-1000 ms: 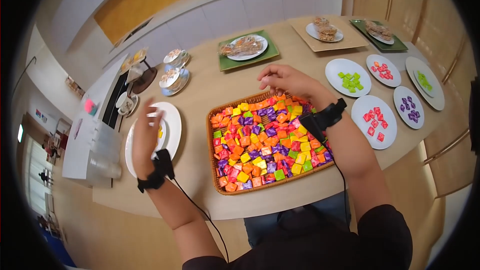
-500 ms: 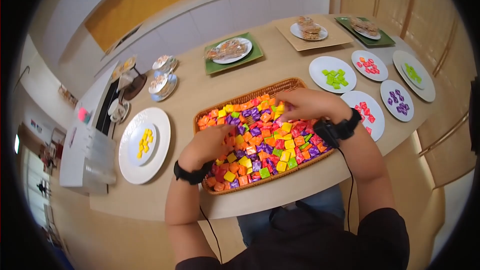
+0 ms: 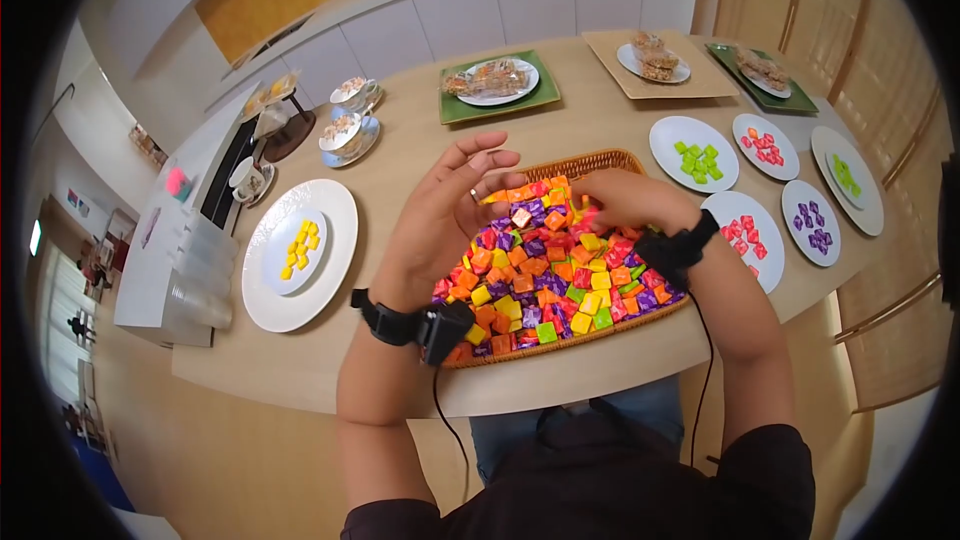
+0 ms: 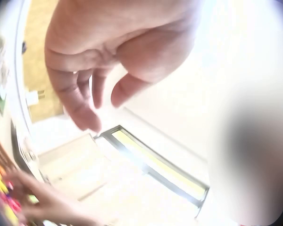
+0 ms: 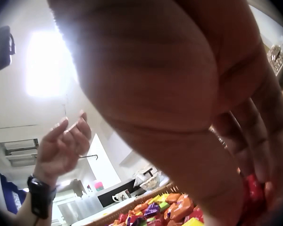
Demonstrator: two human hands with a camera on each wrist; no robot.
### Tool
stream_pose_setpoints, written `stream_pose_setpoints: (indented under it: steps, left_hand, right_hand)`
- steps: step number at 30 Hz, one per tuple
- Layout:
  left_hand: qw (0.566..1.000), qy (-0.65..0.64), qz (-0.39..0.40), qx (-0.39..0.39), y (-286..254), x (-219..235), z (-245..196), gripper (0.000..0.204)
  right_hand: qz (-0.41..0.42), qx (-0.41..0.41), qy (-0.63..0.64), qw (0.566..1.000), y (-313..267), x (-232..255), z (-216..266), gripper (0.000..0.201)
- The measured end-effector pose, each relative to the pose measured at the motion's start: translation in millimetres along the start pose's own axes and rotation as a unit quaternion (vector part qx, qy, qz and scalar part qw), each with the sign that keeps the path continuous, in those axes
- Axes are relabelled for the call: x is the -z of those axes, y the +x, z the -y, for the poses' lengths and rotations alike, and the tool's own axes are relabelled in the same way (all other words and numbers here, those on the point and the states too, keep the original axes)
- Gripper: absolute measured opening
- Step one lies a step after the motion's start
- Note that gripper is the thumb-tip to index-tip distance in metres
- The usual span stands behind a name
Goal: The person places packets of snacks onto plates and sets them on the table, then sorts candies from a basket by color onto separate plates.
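The wicker basket (image 3: 600, 162) full of coloured wrapped candies (image 3: 545, 280) stands on the table (image 3: 400, 190) just in front of the person. Its long axis runs from the near left to the far right. Left of it lies a large white plate (image 3: 335, 270) with a smaller plate of yellow candies (image 3: 298, 246) on it. On the right are several white plates, among them one with green candies (image 3: 697, 162), one with red candies (image 3: 743, 235) and one with purple candies (image 3: 817, 214). Behind the basket a green tray (image 3: 452, 112) carries a plate of snacks, and cups with saucers (image 3: 348, 130) stand at the far left.

The left hand (image 3: 445, 215) is raised above the left part of the basket and hides the candies under it. In the head view its fingers are relaxed and a little spread; the left wrist view (image 4: 108, 56) shows the empty palm and loosely bent fingers, which hold nothing.

The right hand (image 3: 625, 198) lies low on the far right part of the pile. The head view shows only its back. The right wrist view shows the fingertips (image 5: 254, 155) curled down and touching a red candy (image 5: 252, 190), but I cannot tell if they really pinch it.
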State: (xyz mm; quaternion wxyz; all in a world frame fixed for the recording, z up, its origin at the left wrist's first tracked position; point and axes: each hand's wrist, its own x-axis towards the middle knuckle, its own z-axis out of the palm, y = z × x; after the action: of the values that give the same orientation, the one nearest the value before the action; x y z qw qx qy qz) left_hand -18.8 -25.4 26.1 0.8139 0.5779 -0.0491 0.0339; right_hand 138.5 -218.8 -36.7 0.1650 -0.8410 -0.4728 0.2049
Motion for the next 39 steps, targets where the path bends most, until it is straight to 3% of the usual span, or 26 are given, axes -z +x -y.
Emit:
stream_pose_setpoints:
  steps: [1,2,3,4,6,7,8,9,11,13,14,15,17,18,19,21,24,27,29,31,33,35,37,39]
  left_hand:
    - [0.989,-0.147,-0.012,0.000,1.5,1.8,7.8,0.032]
    - [0.973,-0.229,-0.029,0.015,6.7,9.9,20.3,0.030]
    - [0.974,-0.227,-0.023,0.014,10.7,19.7,33.4,0.030]
    - [0.961,-0.271,-0.048,0.039,13.8,29.9,46.2,0.029]
    - [0.944,-0.316,-0.072,0.059,16.0,41.1,62.3,0.028]
    - [0.936,-0.314,-0.134,0.085,15.5,40.3,67.9,0.027]
    - [0.922,-0.313,-0.199,0.110,15.2,40.1,73.3,0.026]
    - [0.918,-0.324,-0.205,0.104,14.9,41.0,77.7,0.026]
    - [0.914,-0.340,-0.167,0.147,12.2,32.7,74.2,0.025]
    - [0.908,-0.358,-0.165,0.141,15.5,35.3,76.7,0.025]
    - [0.898,-0.396,-0.139,0.130,16.1,41.1,79.9,0.023]
    - [0.886,-0.433,-0.112,0.122,17.5,46.2,83.6,0.022]
    - [0.881,-0.439,-0.129,0.122,20.7,52.0,83.7,0.010]
    - [0.877,-0.443,-0.139,0.124,20.6,55.1,85.4,0.010]
    - [0.874,-0.447,-0.147,0.125,21.9,55.9,87.2,0.010]
    - [0.895,-0.383,-0.201,0.111,19.9,43.9,79.0,0.017]
    - [0.898,-0.375,-0.194,0.122,18.7,40.5,76.5,0.021]
    - [0.896,-0.392,-0.160,0.136,17.0,43.1,78.0,0.023]
    - [0.887,-0.419,-0.137,0.135,17.6,45.8,80.6,0.024]
    - [0.899,-0.396,-0.140,0.127,15.8,50.0,84.4,0.026]
    - [0.892,-0.393,-0.143,0.171,17.5,38.2,75.8,0.030]
    - [0.884,-0.419,-0.114,0.171,16.6,34.6,72.9,0.035]
    - [0.888,-0.414,-0.109,0.167,14.8,29.3,66.4,0.032]
    - [0.886,-0.434,-0.085,0.141,15.6,41.5,76.4,0.029]
  right_hand:
    - [-0.004,-0.001,-0.001,1.000,9.3,-0.4,3.7,0.028]
    - [0.019,0.034,0.081,0.996,18.4,-0.9,7.6,0.022]
    - [0.041,0.069,0.162,0.984,25.7,0.0,12.1,0.016]
    - [0.036,0.069,0.159,0.984,30.2,3.9,20.4,0.016]
    - [-0.056,0.061,0.136,0.987,38.0,11.6,36.6,0.013]
    - [-0.053,0.062,0.130,0.988,42.7,12.0,40.2,0.013]
    - [-0.134,0.109,0.150,0.974,47.2,10.0,43.9,0.013]
    - [-0.209,0.155,0.168,0.951,51.2,6.8,46.4,0.013]
    - [-0.184,0.167,0.184,0.951,49.8,5.5,54.9,0.015]
    - [-0.159,0.150,0.378,0.900,48.9,0.7,53.4,0.015]
    - [-0.200,0.115,0.324,0.917,46.8,-0.4,50.3,0.013]
    - [-0.193,0.110,0.322,0.920,45.3,-0.5,41.6,0.013]
    - [-0.143,0.055,0.161,0.975,40.7,0.9,21.9,0.013]
    - [-0.081,0.049,0.134,0.986,37.8,-0.9,16.4,0.018]
    - [-0.079,0.045,0.127,0.988,32.2,0.2,18.9,0.018]
    - [0.043,0.038,0.055,0.997,24.1,2.2,32.4,0.022]
    - [0.054,0.087,0.096,0.990,28.6,-8.2,24.2,0.025]
    - [0.074,0.084,0.128,0.986,24.4,-5.2,30.9,0.025]
    - [0.051,0.131,0.105,0.984,29.8,-6.8,23.8,0.023]
    - [-0.115,0.128,0.175,0.969,33.5,-3.5,26.0,0.022]
    - [-0.152,0.125,0.183,0.963,33.6,2.0,36.5,0.018]
    - [-0.146,0.157,0.480,0.851,32.6,2.5,45.2,0.017]
    - [-0.161,0.158,0.470,0.853,39.3,2.6,36.1,0.018]
    - [-0.206,0.062,0.358,0.909,51.5,-7.1,16.5,0.018]
